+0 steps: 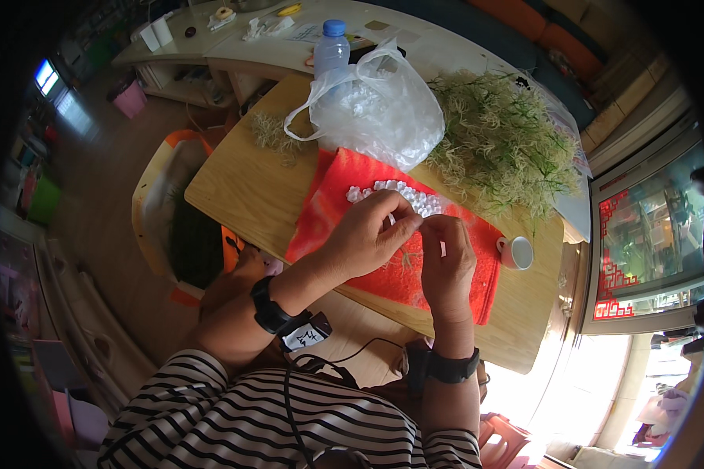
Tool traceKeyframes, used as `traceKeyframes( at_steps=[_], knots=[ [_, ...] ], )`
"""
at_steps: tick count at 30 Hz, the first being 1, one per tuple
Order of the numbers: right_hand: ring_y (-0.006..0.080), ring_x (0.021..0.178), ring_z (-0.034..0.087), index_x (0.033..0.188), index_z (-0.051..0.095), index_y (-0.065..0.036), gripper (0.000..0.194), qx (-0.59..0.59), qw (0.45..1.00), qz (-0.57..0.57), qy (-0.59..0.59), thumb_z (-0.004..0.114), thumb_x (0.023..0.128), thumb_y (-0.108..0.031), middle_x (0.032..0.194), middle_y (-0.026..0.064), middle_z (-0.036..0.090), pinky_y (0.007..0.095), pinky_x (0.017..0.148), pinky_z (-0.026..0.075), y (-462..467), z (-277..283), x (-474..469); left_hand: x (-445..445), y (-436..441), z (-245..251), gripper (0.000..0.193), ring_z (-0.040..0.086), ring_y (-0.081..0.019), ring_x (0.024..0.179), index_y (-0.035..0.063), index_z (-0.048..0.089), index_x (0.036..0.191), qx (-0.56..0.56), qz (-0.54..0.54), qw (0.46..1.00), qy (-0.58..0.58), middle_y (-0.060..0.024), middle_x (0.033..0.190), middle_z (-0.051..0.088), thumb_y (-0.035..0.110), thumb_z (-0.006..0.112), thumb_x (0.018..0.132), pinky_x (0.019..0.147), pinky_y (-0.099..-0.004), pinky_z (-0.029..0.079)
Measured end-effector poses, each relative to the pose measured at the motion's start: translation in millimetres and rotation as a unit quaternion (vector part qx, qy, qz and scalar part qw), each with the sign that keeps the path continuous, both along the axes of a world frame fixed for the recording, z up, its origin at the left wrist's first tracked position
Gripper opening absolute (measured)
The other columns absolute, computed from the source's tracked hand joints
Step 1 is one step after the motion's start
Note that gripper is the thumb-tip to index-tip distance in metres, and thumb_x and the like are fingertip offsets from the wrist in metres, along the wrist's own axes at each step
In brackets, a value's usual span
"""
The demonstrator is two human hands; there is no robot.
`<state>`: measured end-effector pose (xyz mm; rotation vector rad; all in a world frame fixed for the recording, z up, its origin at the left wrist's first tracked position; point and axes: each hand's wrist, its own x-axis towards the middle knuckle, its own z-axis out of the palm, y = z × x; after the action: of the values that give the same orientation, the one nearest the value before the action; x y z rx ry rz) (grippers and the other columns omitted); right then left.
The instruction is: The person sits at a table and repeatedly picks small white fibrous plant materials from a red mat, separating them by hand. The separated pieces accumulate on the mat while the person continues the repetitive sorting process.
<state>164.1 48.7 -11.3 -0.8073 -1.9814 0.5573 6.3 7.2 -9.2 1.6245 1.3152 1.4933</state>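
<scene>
Over a red towel (325, 225), the fingertips of my left hand (375, 231) and my right hand (449, 252) almost meet. Both hands pinch what appears to be a thin plant sprig (408, 257), whose pale fine branches show below the fingers. The exact contact point is hidden, and any smaller piece there cannot be made out. Just beyond my fingers, a cluster of small white flower-shaped pieces (419, 200) lies on the towel. A small white cup (516, 253) stands to the right of my right hand, by the towel's edge.
A white plastic bag (381, 111) stands behind the towel, near a blue-capped bottle (332, 50). Bushy green-and-cream sprigs (498, 143) cover the wooden table's (240, 176) far right. More sprigs (273, 135) lie left. An orange-trimmed bag (152, 193) stands on the floor.
</scene>
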Motion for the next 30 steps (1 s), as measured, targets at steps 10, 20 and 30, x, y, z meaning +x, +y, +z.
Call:
traceKeyframes(
  at_steps=[10, 20, 30],
  knots=[
    [0.0347, 0.083, 0.063, 0.097, 0.057, -0.003, 0.015, 0.104, 0.993, 0.014, -0.058, 0.058, 0.084, 0.004, 0.097, 0.0141, 0.062, 0.0415, 0.070, 0.052, -4, -3, -7, -5, 2, -7, 0.003, 0.055, -0.0098, 0.067, 0.0003, 0.055, 0.089, -0.100, 0.040, 0.991, 0.076, -0.0049, 0.072, 0.057, 0.003, 0.054, 0.091, 0.060, -0.0289, 0.045],
    [0.0374, 0.078, 0.059, 0.095, 0.052, -0.001, 0.008, 0.023, 1.000, 0.002, 0.019, 0.055, 0.090, 0.005, 0.090, 0.0172, 0.060, 0.0419, 0.066, 0.049, -1, 2, -4, -5, 1, 5, 0.006, 0.060, -0.0092, 0.078, 0.0006, 0.061, 0.097, -0.006, -0.037, 0.999, 0.025, -0.0060, 0.088, 0.059, -0.001, 0.061, 0.092, 0.064, -0.0251, 0.048],
    [0.0316, 0.074, 0.061, 0.092, 0.052, 0.000, 0.004, -0.060, 0.997, -0.016, 0.049, 0.054, 0.092, 0.003, 0.083, 0.0155, 0.060, 0.0384, 0.065, 0.050, -3, 1, -5, 5, -2, -2, 0.007, 0.064, -0.0147, 0.075, -0.0002, 0.053, 0.099, 0.032, 0.024, 0.992, 0.123, -0.0058, 0.082, 0.064, 0.000, 0.058, 0.094, 0.063, -0.0313, 0.051]
  ],
)
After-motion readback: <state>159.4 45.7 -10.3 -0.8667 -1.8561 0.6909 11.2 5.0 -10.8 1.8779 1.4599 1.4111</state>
